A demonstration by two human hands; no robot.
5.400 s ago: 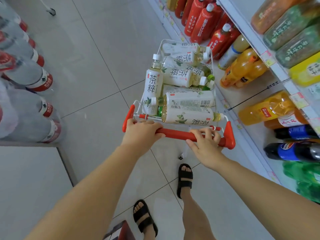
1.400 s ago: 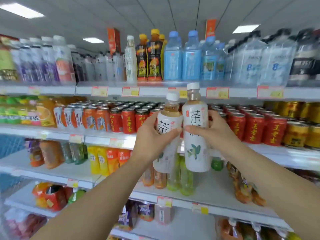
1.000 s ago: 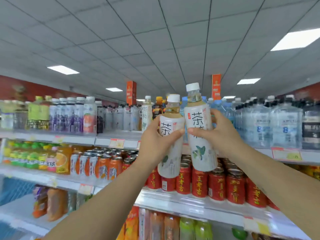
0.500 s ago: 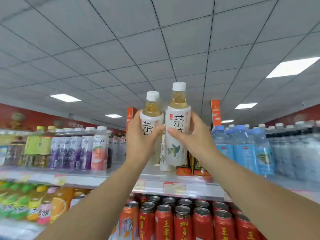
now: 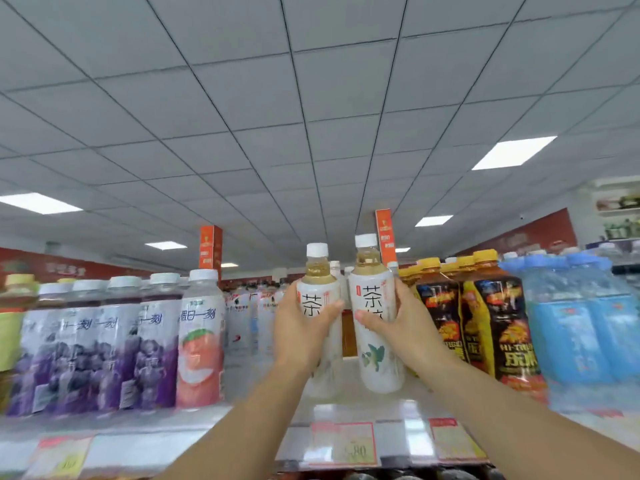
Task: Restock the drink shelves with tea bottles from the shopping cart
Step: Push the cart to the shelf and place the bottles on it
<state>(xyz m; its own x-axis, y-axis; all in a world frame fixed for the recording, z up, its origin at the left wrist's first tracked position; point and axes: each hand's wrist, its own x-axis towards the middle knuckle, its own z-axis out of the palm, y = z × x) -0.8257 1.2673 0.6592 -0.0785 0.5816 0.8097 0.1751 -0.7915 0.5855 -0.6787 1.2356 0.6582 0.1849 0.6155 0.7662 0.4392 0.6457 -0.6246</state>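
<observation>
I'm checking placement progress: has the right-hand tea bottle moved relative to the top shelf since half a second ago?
Yes. The right-hand tea bottle has dropped lower and gone further in over the top shelf, its base now near the shelf surface, held by the right hand.

Blurred price tags point(image 5: 343, 443), unreadable; left tea bottle's base point(image 5: 323, 382) smeared, contact with shelf point(image 5: 349, 407) unclear.

Top shelf point(image 5: 349, 408): purple-label bottles point(image 5: 104, 344) left, blue bottles point(image 5: 585, 323) right, price tags point(image 5: 343, 443) on edge.
</observation>
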